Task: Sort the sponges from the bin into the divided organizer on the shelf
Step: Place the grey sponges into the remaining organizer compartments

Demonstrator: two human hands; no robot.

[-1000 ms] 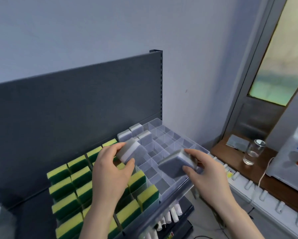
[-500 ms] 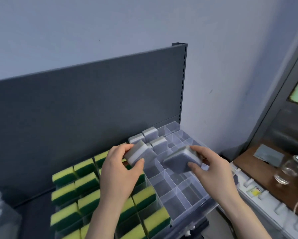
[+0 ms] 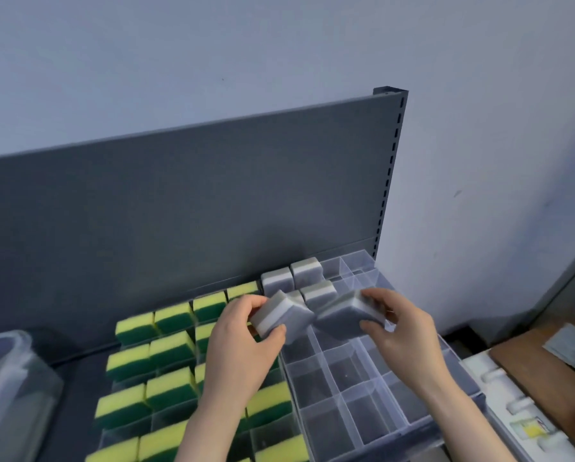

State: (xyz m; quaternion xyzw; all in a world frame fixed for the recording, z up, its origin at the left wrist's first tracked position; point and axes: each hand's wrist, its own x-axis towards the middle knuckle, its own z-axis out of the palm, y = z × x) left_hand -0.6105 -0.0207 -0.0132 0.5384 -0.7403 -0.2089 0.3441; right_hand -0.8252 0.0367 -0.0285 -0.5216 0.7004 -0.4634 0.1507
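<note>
Organizer (image 3: 372, 415), clear and divided, sits on the shelf (image 3: 79, 371) against the dark back panel (image 3: 179, 211). Its left part is packed with yellow-green sponges (image 3: 169, 351). The right part is see-through cells, with a few stored grey sponges (image 3: 276, 281) standing in the back ones. Clear bin (image 3: 9, 378) at far left edge. Left hand (image 3: 239, 348) grips the left grey sponge (image 3: 279, 316), thumb under and fingers over, tilted, above the middle of the organizer. Right hand (image 3: 402, 331) grips the right grey sponge (image 3: 349, 313), also tilted, over the right cells. Held sponges are just beside each other; cannot tell if touching.
</note>
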